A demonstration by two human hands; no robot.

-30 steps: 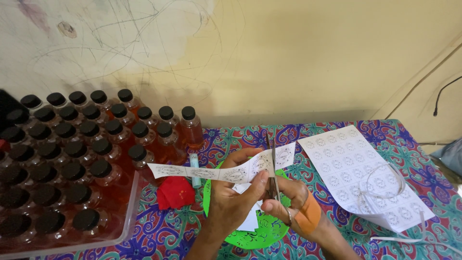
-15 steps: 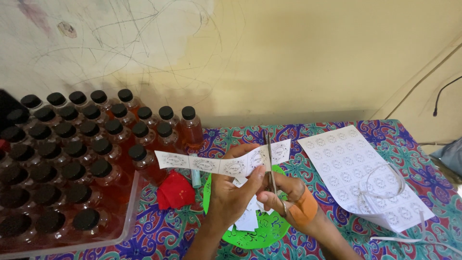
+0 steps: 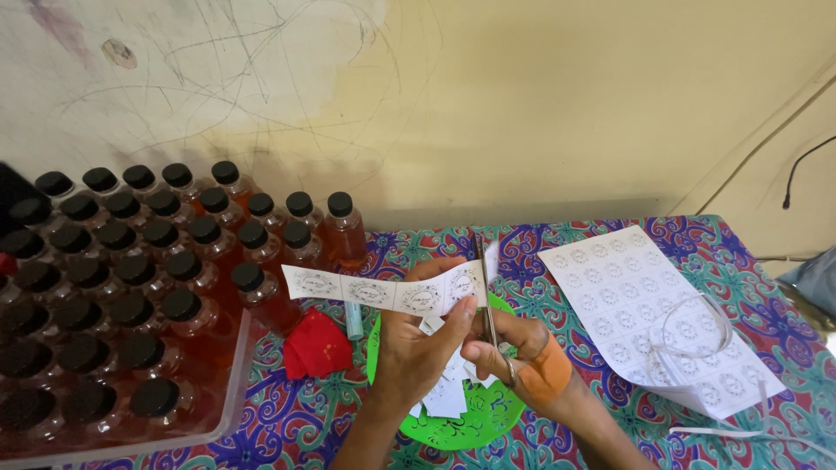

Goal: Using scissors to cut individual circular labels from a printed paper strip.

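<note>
Head view: the left hand (image 3: 416, 348) pinches a paper strip of round printed labels (image 3: 383, 292) between thumb and fingers, closed on its right part. The strip's long axis runs roughly level, left to right, its free end pointing left toward the bottles; four label circles can be counted on it, with the rest hidden by the fingers. The right hand (image 3: 514, 352) grips a pair of scissors (image 3: 486, 300) with orange handles, fingers curled shut through the loops; the blades point up and away from the person, crossing the strip's right end, and how far they gape cannot be told. Below the hands lies one round green mat (image 3: 488, 418) bearing several small white cut squares (image 3: 446, 396). One full white label sheet (image 3: 649, 309), rectangular with rows of circles, lies to the right on the patterned tablecloth (image 3: 766, 305). One red cloth (image 3: 315, 344) sits left of the mat. Many amber bottles with black caps (image 3: 148, 261) stand at the left, some in a clear tray (image 3: 233, 396); an exact count is not possible.
</note>
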